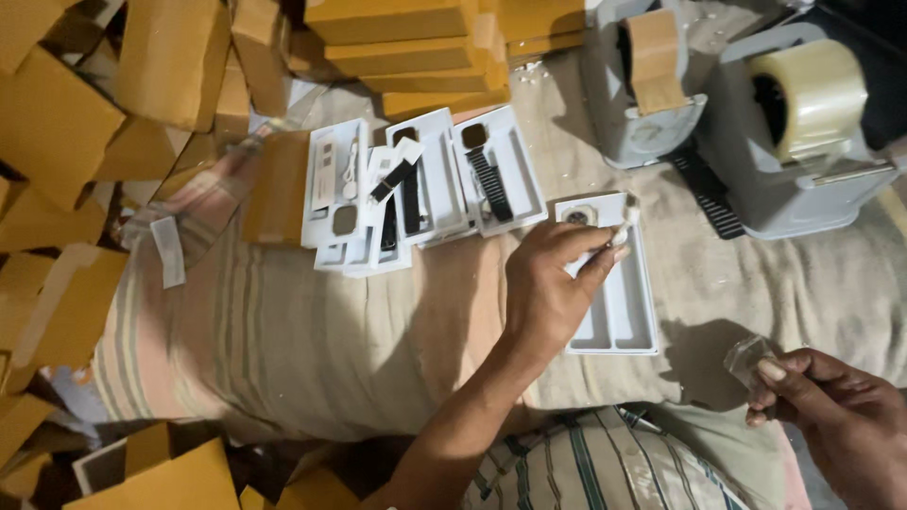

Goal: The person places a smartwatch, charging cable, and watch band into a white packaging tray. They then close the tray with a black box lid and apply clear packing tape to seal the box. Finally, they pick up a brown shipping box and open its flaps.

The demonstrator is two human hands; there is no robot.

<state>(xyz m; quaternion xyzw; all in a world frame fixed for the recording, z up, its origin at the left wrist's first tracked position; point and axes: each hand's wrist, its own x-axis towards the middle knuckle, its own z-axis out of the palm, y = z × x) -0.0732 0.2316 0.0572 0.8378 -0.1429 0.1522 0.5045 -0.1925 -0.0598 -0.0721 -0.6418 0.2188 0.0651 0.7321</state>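
Observation:
My left hand (548,283) rests over a white plastic tray (619,312) on the cloth, its fingertips pinching a small white piece (621,233) near the tray's top end, beside a watch face (577,216) seated there. My right hand (831,411) is low at the right, fingers closed on a crumpled bit of clear plastic film (746,357). Several other white trays (430,179) holding black watch straps lie fanned out to the left of the tray I touch.
Two grey tape dispensers stand at the back right, one with brown tape (652,61), one with clear tape (808,90). Yellow-brown cardboard boxes (57,123) are heaped on the left and stacked at the back (406,47). A striped cloth (283,331) covers the work surface.

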